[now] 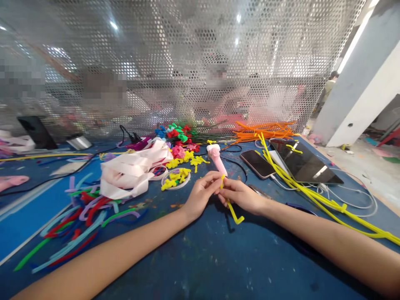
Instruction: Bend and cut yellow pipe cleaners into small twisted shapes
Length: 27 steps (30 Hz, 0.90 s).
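Both hands meet over the middle of the blue table, fingertips pinched together on one yellow pipe cleaner. My left hand is closed on its upper part. My right hand is closed beside it, and the bent tail of the pipe cleaner hangs below the fingers, ending in a small hook. Just beyond the fingertips stands a pink hot glue gun or similar handled tool; its exact kind is unclear. Yellow pipe-cleaner flowers lie in and around a clear round ring left of the hands.
Long yellow pipe cleaners stretch along the right, beside a phone and a dark tablet. Pale ribbon and mixed cut pipe cleaners lie left. Orange stems rest before a perforated metal screen.
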Each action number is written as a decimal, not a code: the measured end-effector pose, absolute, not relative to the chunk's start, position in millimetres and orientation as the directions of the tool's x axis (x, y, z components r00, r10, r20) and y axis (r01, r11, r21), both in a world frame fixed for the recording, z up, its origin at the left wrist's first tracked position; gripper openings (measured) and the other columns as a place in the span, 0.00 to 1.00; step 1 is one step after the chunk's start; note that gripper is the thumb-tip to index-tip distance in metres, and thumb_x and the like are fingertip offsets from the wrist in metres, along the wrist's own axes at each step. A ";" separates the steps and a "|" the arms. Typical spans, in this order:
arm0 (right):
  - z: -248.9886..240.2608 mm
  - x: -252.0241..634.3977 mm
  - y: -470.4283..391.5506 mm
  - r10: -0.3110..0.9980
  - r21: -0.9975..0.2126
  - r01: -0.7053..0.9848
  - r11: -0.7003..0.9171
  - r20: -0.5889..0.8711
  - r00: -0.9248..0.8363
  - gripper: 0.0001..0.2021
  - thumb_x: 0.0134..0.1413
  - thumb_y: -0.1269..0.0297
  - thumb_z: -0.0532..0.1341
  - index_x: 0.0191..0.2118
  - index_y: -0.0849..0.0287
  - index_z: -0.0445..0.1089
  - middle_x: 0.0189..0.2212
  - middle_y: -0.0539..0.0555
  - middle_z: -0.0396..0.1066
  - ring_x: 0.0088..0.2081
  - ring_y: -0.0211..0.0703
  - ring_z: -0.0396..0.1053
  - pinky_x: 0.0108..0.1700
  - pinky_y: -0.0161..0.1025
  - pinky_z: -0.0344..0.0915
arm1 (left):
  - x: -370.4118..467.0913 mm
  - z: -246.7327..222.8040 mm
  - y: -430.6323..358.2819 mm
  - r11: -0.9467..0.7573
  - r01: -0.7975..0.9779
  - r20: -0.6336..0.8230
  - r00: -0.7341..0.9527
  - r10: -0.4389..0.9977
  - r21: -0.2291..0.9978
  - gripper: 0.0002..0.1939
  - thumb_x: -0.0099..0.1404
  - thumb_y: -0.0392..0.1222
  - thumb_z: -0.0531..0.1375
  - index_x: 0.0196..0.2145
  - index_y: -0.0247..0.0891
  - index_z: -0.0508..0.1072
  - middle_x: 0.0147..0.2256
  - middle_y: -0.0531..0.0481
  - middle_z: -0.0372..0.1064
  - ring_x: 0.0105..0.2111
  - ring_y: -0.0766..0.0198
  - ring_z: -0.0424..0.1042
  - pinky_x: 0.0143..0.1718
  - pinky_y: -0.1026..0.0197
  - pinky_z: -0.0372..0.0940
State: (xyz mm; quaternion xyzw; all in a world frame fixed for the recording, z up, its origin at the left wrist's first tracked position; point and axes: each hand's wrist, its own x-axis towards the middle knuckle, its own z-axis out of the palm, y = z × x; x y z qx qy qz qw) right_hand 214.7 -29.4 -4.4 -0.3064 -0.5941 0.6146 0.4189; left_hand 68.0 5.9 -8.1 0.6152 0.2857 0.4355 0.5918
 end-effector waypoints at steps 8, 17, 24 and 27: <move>-2.0 222.6 -24.2 0.937 -0.927 -0.326 -0.188 -0.069 -0.344 0.15 0.46 0.54 0.64 0.29 0.62 0.67 0.13 0.39 0.45 0.16 0.26 0.41 0.19 0.29 0.39 | 66.8 -6.0 8.1 0.098 -0.416 0.132 0.491 0.861 0.904 0.10 0.57 0.46 0.63 0.31 0.36 0.70 0.20 0.56 0.56 0.19 0.74 0.53 0.19 0.71 0.50; -4.7 226.0 -20.2 0.999 -0.995 -0.093 0.019 0.024 -0.048 0.16 0.42 0.52 0.65 0.24 0.61 0.65 0.16 0.42 0.54 0.17 0.28 0.49 0.20 0.30 0.46 | 65.0 -6.1 5.3 -0.150 -0.229 0.249 0.503 0.828 0.962 0.07 0.59 0.44 0.61 0.31 0.38 0.70 0.18 0.57 0.56 0.18 0.72 0.54 0.21 0.67 0.50; -7.8 230.3 -19.7 0.963 -0.936 0.243 0.253 0.268 0.029 0.12 0.51 0.56 0.59 0.27 0.61 0.68 0.21 0.48 0.62 0.25 0.34 0.57 0.25 0.31 0.52 | 65.8 -2.3 -0.8 -0.293 0.082 0.218 0.488 0.846 0.953 0.10 0.59 0.46 0.60 0.35 0.37 0.70 0.24 0.54 0.65 0.23 0.68 0.64 0.27 0.66 0.58; -8.9 231.1 -19.0 0.957 -0.920 0.282 0.270 0.290 0.030 0.12 0.52 0.56 0.57 0.28 0.61 0.68 0.23 0.49 0.63 0.26 0.35 0.58 0.27 0.31 0.54 | 66.2 -0.4 -1.2 -0.323 0.074 0.253 0.467 0.847 0.944 0.09 0.60 0.46 0.58 0.33 0.37 0.70 0.27 0.53 0.65 0.24 0.68 0.63 0.27 0.66 0.58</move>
